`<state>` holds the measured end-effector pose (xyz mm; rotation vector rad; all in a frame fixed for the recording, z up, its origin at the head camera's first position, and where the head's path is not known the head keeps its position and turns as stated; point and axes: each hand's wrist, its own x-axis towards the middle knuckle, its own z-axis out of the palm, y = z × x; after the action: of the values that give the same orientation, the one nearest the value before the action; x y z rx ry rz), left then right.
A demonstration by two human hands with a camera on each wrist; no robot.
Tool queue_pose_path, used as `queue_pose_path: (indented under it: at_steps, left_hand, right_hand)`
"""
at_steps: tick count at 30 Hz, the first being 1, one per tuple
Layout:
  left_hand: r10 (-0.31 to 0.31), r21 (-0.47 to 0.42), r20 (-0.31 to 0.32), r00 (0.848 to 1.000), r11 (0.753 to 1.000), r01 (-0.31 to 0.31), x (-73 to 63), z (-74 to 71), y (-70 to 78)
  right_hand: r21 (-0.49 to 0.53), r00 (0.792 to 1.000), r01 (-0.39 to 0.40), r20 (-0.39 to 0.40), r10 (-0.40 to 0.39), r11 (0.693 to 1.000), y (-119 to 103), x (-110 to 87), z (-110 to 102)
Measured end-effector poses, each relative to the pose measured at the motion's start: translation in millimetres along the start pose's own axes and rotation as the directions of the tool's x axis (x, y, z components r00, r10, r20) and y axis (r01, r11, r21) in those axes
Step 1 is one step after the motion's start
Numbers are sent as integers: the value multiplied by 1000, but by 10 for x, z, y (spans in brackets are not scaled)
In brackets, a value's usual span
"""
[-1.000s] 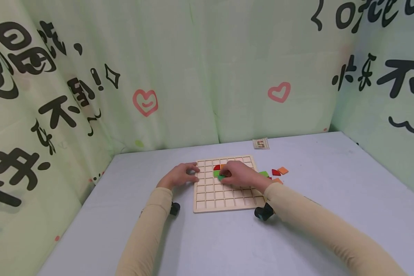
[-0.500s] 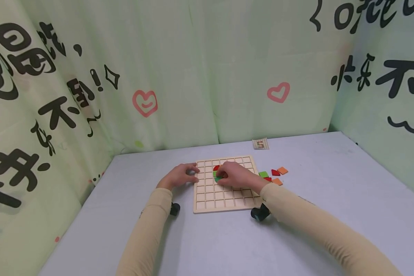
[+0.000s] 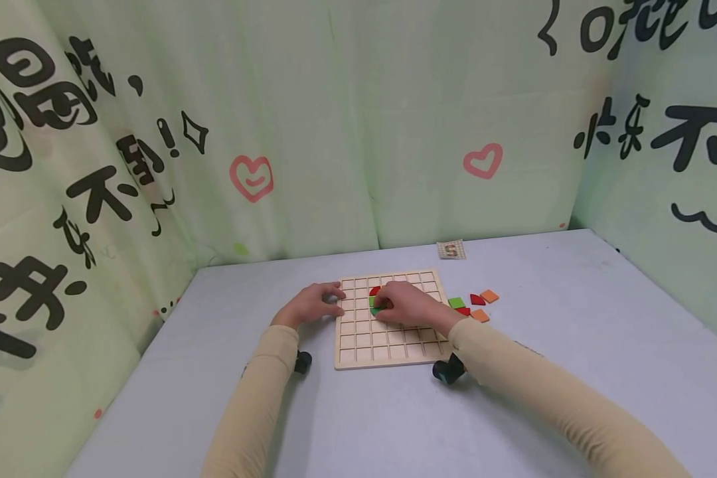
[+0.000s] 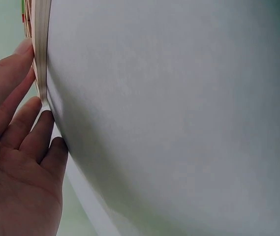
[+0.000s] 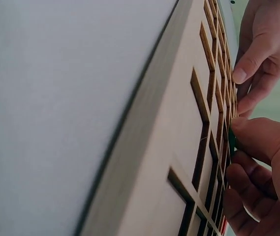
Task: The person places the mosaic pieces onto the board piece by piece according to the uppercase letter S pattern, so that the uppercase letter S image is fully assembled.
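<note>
A wooden grid board (image 3: pixel 358 352) lies on the white table. At its left edge rests my left hand (image 3: pixel 311 303), thumb and fingers spread against the rim; the left wrist view shows the fingers fairly straight along the board's side. Over the board's upper middle, my right hand (image 3: pixel 411 304) pinches a small dark green tile (image 5: pixel 232 140) between thumb and fingers, down at the grid cells. Just beyond those fingertips sit a red tile (image 3: pixel 374 291) and a light green tile (image 3: pixel 372 301) in the grid, partly covered by the hand.
Right of the board lie several loose tiles: a light green tile (image 3: pixel 457 303), red tiles such as this red piece (image 3: pixel 477 299), and orange tiles such as this orange square (image 3: pixel 489 296). A small patterned card (image 3: pixel 451 249) is near the table's back edge. Printed curtains (image 3: pixel 358 133) surround the table.
The right hand has shifted slightly left with the dark green tile, then stayed nearly still over the grid. More of the loose tiles show at the right. The left hand has not moved.
</note>
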<state>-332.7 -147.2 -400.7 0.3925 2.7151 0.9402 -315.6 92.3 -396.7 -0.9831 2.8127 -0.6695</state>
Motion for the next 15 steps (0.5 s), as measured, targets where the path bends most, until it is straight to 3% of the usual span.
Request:
queue_pose_path:
  at_steps: [15]
  left_hand:
    - [-5, 4, 2, 1000, 1000, 5, 20, 4, -7]
  right_hand:
    - [12, 1000, -19, 4, 19, 1000, -5, 7, -20]
